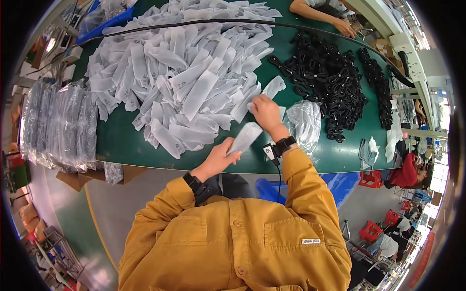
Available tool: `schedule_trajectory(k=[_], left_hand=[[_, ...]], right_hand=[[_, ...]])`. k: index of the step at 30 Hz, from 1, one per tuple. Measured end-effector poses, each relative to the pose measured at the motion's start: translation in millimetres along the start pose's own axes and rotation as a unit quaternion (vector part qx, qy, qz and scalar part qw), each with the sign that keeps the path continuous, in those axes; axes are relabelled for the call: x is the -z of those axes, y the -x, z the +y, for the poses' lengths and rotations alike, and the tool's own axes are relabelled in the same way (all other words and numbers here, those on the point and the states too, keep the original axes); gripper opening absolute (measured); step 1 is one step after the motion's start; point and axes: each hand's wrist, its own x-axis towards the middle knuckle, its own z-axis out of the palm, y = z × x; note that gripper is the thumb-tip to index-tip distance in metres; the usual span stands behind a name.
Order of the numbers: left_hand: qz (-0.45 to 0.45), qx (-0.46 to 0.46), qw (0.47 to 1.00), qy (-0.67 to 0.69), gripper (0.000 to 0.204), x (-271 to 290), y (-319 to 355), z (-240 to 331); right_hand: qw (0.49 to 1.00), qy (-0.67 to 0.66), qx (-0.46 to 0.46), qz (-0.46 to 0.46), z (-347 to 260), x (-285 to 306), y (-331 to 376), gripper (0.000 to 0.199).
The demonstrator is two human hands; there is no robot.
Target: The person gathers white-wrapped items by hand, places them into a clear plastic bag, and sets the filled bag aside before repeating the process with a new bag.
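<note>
yellow jacket (pixel 204 257) below, white pouch (pixel 246 136) juts forward from clasping left fingers (pixel 224 146).

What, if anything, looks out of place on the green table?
One crumpled pale-blue item, perhaps a face mask, lies near the front right edge of the green table. It looks odd because the black cables and white pouches lie grouped by kind. I see no clear damage.

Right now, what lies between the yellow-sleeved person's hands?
In the head view, a white pouch, held by the left hand, points toward the right hand.
</note>
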Motion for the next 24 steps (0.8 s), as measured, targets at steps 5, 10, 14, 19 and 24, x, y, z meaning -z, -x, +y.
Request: schedule_trajectory(k=[5,10,14,19,24], left_hand=[[0.014,-0.001,0.994,-0.107,0.024,3,17,-9],[0.058,-0.195,0.944,-0.260,0.027,-2,19,-32],[0.071,-0.263,0.901,-0.337,0.030,2,13,-40],[0.123,-0.323,0.823,-0.451,0.027,4,1,-20],[0.051,-0.309,0.807,-0.501,0.034,8,-21,-48]], right_hand=[[0.951,-0.216,-0.210,0.067,-26,39,6,0.012],[0.702,-0.591,-0.388,0.084,-44,11,65,0.013],[0.638,-0.622,-0.453,0.037,-53,-10,101,0.014],[0.651,-0.589,-0.476,-0.047,-40,-9,117,0.014],[0.735,-0.489,-0.446,-0.150,-27,-9,123,0.018]])
